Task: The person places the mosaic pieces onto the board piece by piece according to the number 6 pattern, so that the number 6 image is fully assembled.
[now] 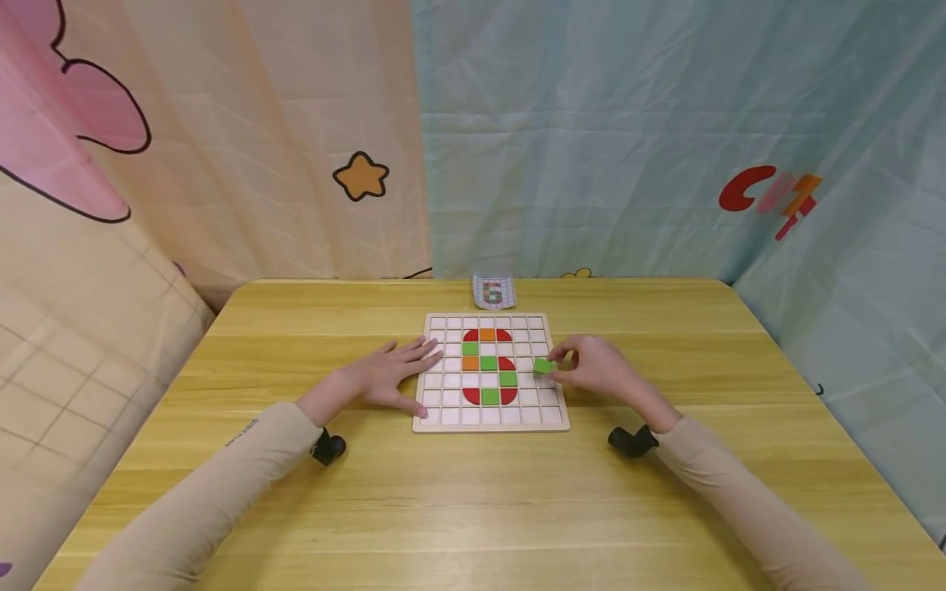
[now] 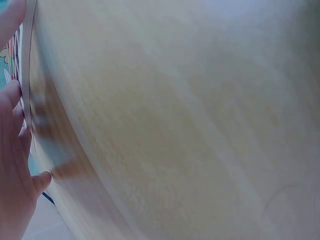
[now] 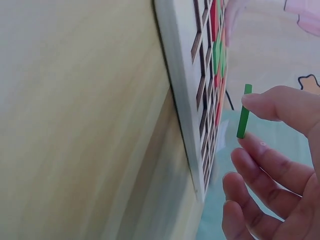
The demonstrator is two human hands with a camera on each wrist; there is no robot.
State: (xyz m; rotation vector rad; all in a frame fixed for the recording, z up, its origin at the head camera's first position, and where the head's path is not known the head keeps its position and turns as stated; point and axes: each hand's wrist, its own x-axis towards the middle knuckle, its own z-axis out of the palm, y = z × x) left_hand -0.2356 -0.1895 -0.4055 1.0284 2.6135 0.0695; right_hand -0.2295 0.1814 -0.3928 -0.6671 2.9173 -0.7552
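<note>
On the table lies a square wooden grid board (image 1: 491, 417) with white cells. Red, orange and green tiles in its middle columns form a rounded figure; one of them is a green tile (image 1: 490, 396) in the lower part. My right hand (image 1: 597, 367) pinches a loose green square tile (image 1: 543, 366) between thumb and fingertips, above the board's right-hand columns. In the right wrist view this tile (image 3: 244, 111) shows edge-on, apart from the board. My left hand (image 1: 390, 373) lies with spread fingers on the board's left edge.
Behind the board, a small printed card (image 1: 493, 292) with a similar coloured figure lies near the far edge of the wooden table (image 1: 473, 501). Printed curtains (image 1: 628, 139) hang beyond that edge. Black wrist mounts (image 1: 632, 442) sit at both cuffs.
</note>
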